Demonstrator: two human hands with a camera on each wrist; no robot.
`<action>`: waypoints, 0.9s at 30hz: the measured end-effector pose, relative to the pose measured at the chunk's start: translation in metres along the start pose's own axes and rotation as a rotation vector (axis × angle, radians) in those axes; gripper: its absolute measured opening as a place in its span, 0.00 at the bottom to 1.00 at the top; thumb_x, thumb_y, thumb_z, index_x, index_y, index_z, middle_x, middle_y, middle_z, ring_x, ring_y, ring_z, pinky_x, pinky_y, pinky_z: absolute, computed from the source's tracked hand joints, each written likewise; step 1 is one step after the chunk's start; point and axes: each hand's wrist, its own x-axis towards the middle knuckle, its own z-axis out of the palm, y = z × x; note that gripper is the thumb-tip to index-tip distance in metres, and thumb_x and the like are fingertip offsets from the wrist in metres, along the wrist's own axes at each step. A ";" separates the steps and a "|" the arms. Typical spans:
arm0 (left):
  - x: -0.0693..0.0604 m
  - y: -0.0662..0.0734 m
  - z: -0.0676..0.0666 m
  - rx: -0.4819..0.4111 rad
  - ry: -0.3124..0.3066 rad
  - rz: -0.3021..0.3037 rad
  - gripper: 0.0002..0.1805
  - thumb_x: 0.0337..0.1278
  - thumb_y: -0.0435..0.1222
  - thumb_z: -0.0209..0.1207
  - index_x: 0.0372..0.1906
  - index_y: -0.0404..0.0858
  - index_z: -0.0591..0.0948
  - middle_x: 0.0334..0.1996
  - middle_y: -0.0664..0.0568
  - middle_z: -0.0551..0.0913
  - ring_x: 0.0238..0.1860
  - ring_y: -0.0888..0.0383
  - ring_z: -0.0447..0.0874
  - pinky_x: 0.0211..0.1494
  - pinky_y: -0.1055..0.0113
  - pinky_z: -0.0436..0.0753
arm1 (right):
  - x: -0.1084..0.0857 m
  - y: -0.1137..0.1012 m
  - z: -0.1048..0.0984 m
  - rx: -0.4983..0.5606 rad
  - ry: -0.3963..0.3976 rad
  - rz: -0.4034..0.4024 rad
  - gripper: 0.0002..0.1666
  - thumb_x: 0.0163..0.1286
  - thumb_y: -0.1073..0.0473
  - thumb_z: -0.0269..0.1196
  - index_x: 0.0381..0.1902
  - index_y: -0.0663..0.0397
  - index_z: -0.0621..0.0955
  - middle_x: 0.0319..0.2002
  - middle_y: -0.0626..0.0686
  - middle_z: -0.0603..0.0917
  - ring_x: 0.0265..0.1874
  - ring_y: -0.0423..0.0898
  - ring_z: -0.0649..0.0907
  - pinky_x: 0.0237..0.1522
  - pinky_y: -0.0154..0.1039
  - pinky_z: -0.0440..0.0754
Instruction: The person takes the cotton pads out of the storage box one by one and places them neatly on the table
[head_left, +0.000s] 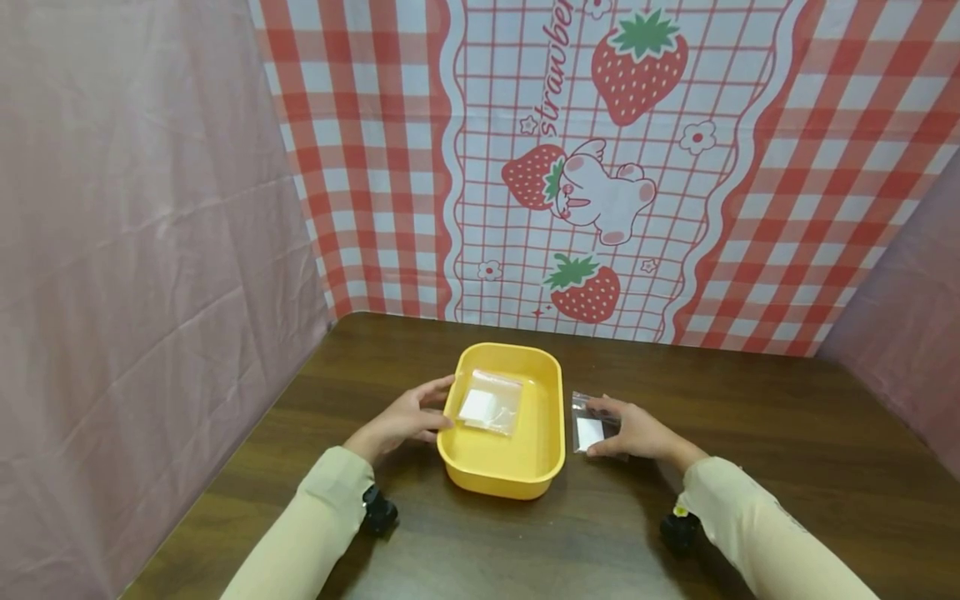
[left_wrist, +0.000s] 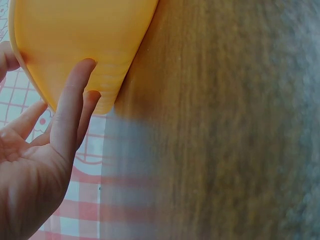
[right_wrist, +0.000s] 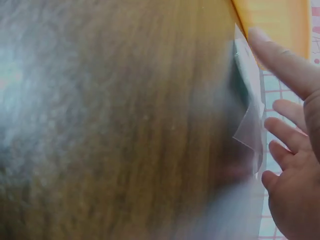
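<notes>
A yellow plastic tub (head_left: 517,462) stands on the wooden table. Inside it lies a clear plastic bag (head_left: 504,410) with a white rectangle on it. My left hand (head_left: 408,418) is at the tub's left side, fingers extended and spread along the wall and rim; the left wrist view shows the tub (left_wrist: 75,30) close to this hand (left_wrist: 37,160). Right of the tub, a second clear bag (head_left: 589,433) with a white rectangle lies on the table. Over its right part sits my right hand (head_left: 639,431), fingers spread. In the right wrist view this bag (right_wrist: 249,85) stands slightly raised near the thumb.
Behind the dark wooden table (head_left: 480,550) hangs a red-checked strawberry cloth (head_left: 390,167). A plain pinkish cloth (head_left: 150,250) borders the left side, and another (head_left: 900,350) the right. Black wrist cameras (head_left: 379,511) sit below both sleeves.
</notes>
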 end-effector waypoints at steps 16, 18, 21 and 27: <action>-0.001 0.002 0.001 0.021 0.021 -0.017 0.41 0.47 0.27 0.62 0.70 0.43 0.61 0.62 0.38 0.65 0.43 0.50 0.79 0.39 0.56 0.82 | 0.011 -0.021 -0.009 0.255 0.211 0.032 0.45 0.53 0.52 0.71 0.64 0.65 0.66 0.62 0.65 0.69 0.62 0.62 0.65 0.61 0.58 0.60; -0.001 0.002 0.001 0.021 0.019 -0.015 0.41 0.48 0.27 0.61 0.70 0.43 0.61 0.62 0.38 0.65 0.43 0.50 0.79 0.39 0.56 0.82 | 0.013 -0.024 -0.011 0.287 0.227 0.033 0.45 0.54 0.53 0.70 0.64 0.65 0.66 0.61 0.66 0.68 0.62 0.62 0.65 0.61 0.57 0.61; -0.001 0.002 0.001 0.024 0.019 -0.011 0.41 0.48 0.27 0.61 0.70 0.43 0.61 0.62 0.38 0.65 0.43 0.50 0.79 0.39 0.56 0.82 | 0.019 -0.029 -0.013 0.324 0.250 0.041 0.44 0.55 0.53 0.70 0.64 0.66 0.66 0.61 0.67 0.69 0.60 0.63 0.67 0.60 0.57 0.63; -0.001 0.002 0.002 0.022 0.023 -0.011 0.41 0.48 0.27 0.61 0.70 0.43 0.61 0.62 0.38 0.66 0.43 0.50 0.79 0.39 0.56 0.82 | 0.028 -0.040 -0.017 0.391 0.273 0.107 0.46 0.54 0.49 0.70 0.66 0.61 0.66 0.61 0.63 0.70 0.60 0.61 0.69 0.57 0.53 0.69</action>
